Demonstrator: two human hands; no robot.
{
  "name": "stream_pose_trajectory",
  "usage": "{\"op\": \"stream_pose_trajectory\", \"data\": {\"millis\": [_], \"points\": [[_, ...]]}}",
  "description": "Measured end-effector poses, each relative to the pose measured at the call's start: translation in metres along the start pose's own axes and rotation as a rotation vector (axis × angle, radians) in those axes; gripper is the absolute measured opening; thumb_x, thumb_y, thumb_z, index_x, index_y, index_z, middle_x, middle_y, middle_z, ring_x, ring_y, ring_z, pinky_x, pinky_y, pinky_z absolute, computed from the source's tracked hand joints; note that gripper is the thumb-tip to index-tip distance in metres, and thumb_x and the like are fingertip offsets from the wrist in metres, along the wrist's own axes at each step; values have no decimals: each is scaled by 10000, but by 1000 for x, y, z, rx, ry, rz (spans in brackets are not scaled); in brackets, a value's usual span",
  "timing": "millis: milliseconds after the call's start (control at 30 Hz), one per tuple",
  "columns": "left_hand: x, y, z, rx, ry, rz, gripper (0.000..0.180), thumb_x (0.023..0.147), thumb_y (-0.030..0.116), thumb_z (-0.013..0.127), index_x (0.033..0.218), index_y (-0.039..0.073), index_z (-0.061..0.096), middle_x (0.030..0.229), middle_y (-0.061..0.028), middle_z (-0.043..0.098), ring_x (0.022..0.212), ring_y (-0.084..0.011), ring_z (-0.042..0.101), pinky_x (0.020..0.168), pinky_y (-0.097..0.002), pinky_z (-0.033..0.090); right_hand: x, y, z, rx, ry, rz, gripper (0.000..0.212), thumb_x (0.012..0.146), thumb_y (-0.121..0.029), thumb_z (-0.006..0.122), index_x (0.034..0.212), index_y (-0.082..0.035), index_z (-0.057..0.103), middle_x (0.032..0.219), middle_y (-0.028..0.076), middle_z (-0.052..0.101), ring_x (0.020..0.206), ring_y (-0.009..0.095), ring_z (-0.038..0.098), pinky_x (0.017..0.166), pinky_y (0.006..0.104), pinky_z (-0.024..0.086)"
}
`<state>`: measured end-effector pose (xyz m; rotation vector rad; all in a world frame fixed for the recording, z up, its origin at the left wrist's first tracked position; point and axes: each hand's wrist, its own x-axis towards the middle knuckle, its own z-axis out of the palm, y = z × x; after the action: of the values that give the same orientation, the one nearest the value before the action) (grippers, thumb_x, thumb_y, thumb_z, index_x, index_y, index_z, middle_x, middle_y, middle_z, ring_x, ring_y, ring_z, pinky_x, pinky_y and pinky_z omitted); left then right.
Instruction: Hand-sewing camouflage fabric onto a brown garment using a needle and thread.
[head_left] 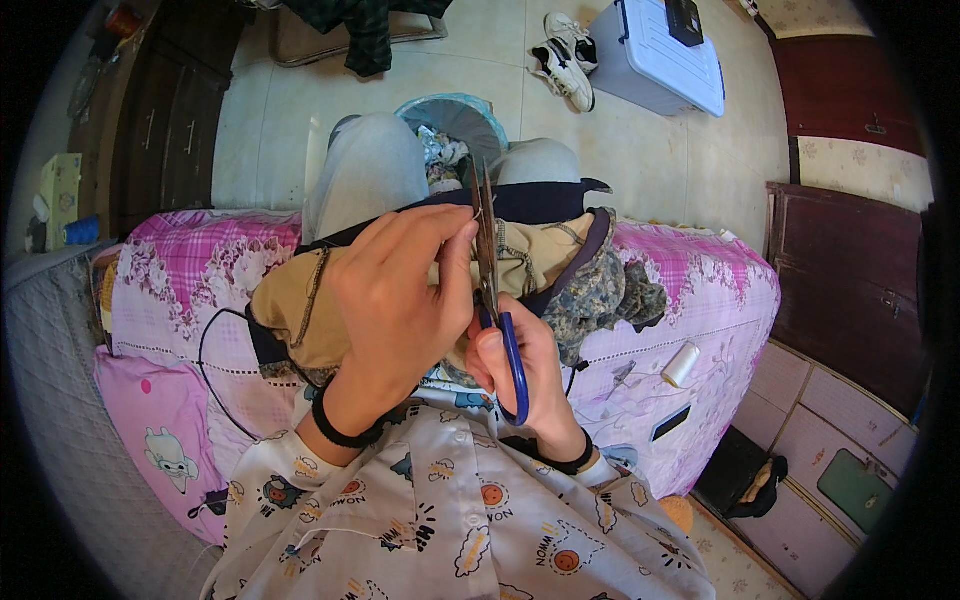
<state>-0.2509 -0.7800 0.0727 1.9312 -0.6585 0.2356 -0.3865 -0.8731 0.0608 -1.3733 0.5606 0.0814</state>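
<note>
My right hand (525,365) holds a pair of scissors (487,240) by its blue handles, with the blades pointing away from me and slightly apart. Thumb and forefinger of my left hand (405,285) are pinched together right beside the blades. Whatever sits in that pinch is too small to make out; a thin light line shows at the fingertips. Across my lap, under both hands, lies a garment (290,300) with a tan inner side, dark stitched seams and a dark band. Its camouflage-patterned part (600,290) spreads to the right.
Between my knees stands a bin with a light-blue liner (470,110), holding scraps. On the pink bedding (690,300) to my right lie a white thread spool (681,365) and a phone (670,422). A storage box (655,60) and shoes (565,75) stand on the floor ahead.
</note>
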Motion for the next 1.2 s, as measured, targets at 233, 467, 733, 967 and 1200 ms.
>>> {"op": "stream_pose_trajectory", "data": {"millis": [233, 467, 733, 967, 1200], "points": [[0, -2, 1, 17, -15, -24, 98, 755, -43, 687, 843, -4, 670, 843, -113, 706, 732, -277, 677, 662, -339, 532, 3, -7, 2, -25, 5, 8, 310, 958, -252, 622, 812, -3, 510, 565, -18, 450, 541, 38, 371, 465, 234, 299], [0, -4, 2, 43, -15, -11, 98, 757, -38, 686, 846, 3, 674, 840, -107, 706, 720, -276, 674, 644, -337, 528, 5, -7, 2, 10, -1, 56, 287, 957, -232, 617, 822, 1, 519, 566, -24, 460, 538, 32, 375, 460, 234, 297], [1, -4, 1, 21, -29, -32, 87, 767, -30, 684, 847, 5, 676, 840, -111, 705, 720, -284, 675, 642, -343, 526, 6, -4, 1, 17, 4, 72, 293, 958, -234, 617, 811, -1, 519, 560, -30, 449, 531, 29, 373, 454, 237, 292], [0, -4, 1, -1, -38, -75, 76, 775, -17, 686, 846, 9, 676, 819, -115, 702, 709, -290, 675, 641, -346, 525, 6, 0, 2, 3, -44, 26, 460, 978, -454, 560, 868, -19, 455, 584, -23, 397, 469, 49, 335, 430, 225, 275], [1, -4, 1, -14, -42, -96, 57, 784, -8, 685, 838, 8, 675, 816, -116, 702, 710, -292, 674, 640, -348, 524, 6, -5, 3, 24, 16, 83, 315, 958, -257, 628, 801, -12, 507, 538, -21, 473, 498, 32, 405, 439, 237, 310]]}}
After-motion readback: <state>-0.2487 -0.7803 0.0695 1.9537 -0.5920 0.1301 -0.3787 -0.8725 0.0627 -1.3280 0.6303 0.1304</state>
